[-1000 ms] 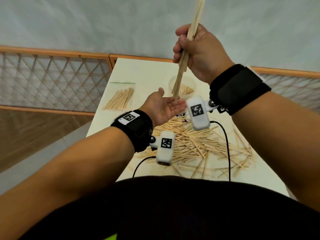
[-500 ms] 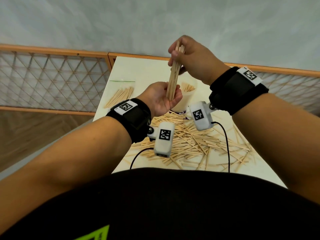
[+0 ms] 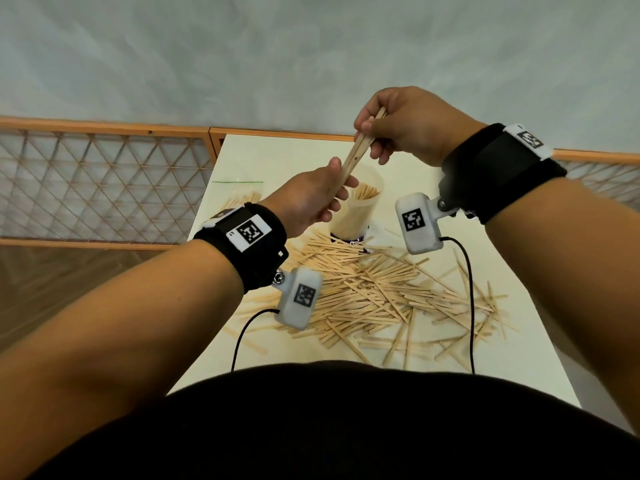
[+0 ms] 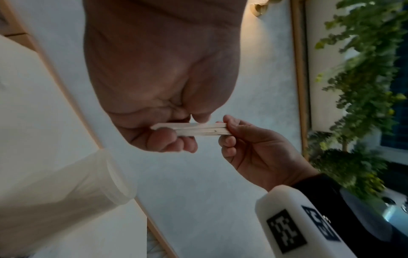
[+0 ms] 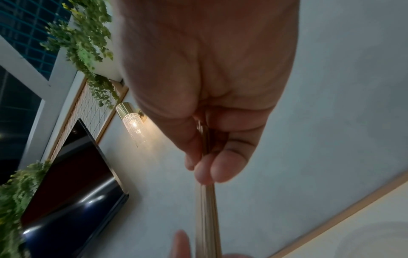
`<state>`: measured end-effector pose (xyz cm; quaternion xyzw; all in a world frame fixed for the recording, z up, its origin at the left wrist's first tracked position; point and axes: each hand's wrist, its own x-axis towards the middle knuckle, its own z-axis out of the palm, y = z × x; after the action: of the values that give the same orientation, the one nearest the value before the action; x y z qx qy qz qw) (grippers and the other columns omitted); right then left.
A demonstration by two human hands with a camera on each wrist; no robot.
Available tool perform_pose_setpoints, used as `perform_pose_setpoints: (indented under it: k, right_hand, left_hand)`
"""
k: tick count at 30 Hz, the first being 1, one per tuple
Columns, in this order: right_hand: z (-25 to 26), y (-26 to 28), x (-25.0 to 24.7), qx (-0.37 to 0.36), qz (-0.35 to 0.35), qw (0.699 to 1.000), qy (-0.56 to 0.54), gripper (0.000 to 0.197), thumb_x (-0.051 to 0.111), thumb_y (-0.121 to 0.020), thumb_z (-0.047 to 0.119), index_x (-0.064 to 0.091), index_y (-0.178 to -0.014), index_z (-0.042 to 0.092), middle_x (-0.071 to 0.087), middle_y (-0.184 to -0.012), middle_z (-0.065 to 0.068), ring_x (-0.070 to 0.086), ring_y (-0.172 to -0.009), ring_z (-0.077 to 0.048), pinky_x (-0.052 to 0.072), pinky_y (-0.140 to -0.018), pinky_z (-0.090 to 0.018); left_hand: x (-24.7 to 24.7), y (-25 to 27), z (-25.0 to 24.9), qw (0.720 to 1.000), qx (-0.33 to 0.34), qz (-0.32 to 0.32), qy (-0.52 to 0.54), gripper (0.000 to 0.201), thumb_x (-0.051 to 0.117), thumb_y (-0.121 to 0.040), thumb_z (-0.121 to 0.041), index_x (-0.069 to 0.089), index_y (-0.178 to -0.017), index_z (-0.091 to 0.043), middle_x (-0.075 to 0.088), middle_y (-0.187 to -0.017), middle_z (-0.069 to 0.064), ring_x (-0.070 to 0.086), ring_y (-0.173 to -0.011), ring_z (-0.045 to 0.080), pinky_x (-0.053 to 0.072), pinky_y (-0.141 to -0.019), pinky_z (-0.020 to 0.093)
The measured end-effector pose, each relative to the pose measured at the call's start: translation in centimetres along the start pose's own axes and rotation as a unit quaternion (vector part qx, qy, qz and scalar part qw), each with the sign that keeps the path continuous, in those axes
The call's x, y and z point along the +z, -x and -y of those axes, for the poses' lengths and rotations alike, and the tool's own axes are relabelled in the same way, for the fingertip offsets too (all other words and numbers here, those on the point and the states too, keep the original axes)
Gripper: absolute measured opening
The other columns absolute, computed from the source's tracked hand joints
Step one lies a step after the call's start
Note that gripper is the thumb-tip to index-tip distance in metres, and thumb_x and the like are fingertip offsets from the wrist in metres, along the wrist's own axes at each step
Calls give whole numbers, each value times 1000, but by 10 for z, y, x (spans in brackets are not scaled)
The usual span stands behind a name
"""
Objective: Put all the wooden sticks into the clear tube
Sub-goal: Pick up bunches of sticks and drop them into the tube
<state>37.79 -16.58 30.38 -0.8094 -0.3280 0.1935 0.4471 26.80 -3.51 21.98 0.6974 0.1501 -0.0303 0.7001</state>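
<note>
You won't find any readable words or numbers here. Your wrist straps (image 3: 249, 233) and the white camera housings (image 3: 417, 221) carry only black-and-white square marker patterns; the tube's purple label (image 3: 353, 242) is illegible.

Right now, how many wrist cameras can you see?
2: one white camera hangs under the left wrist, the other under the right wrist, both above the loose sticks.

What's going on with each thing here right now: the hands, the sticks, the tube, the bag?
Left hand: grips the bundle's lower end.
Right hand: pinches the bundle's upper end.
Stick bundle: tilted, held above the tube.
Clear tube: upright, open-topped, partly filled with sticks.
Loose sticks: scattered across the table.
Clear bag: lying flat, sticks inside.
</note>
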Motion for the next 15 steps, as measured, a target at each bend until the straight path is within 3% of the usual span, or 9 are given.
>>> perform_pose_setpoints:
  k: [3, 7, 10, 13, 15]
  right_hand:
    - [-3, -1, -5, 18, 0, 1000, 23, 15, 53, -93, 1, 57, -85, 13, 62, -95, -24, 59, -56, -17, 53, -57, -32]
    - [-6, 2, -2, 28, 34, 999, -2, 15, 51, -91, -2, 52, -87, 13, 63, -93, -21, 57, -55, -16, 50, -53, -27]
    - [-8, 5, 1, 31, 75, 997, -8, 9, 49, -96, 7, 51, -91, 13, 64, -92, -12, 57, -59, -16, 47, -54, -27]
    - [-10, 4, 1, 24, 94, 995, 14, 11, 48, -99, 10, 54, -91, 14, 64, -93, -12, 60, -64, -17, 52, -60, -27]
    - [-11, 4, -2, 16, 80, 997, 10, 10, 55, -94, 5, 61, -90, 12, 66, -83, -12, 64, -66, -17, 57, -66, -27]
  left_hand:
    - [5, 1, -4, 994, 34, 46, -91, 41, 31, -100, -48, 54, -117, -18, 55, -92, -1, 47, -74, 13, 39, -58, 23]
    - [11, -2, -3, 991, 37, 64, -110, 29, 34, -101, -42, 53, -101, -19, 49, -77, -2, 44, -65, 11, 33, -53, 23]
    - [9, -5, 1, 993, 29, 59, -93, 31, 33, -101, -44, 54, -99, -22, 47, -75, -3, 41, -62, 10, 32, -52, 22]
    - [8, -7, 4, 996, 22, 52, -76, 35, 28, -102, -45, 53, -95, -21, 42, -71, -5, 37, -58, 8, 30, -52, 21]
    - [6, -9, 4, 995, 23, 52, -77, 36, 28, -102, -44, 52, -90, -20, 39, -68, -6, 33, -57, 9, 28, -52, 21]
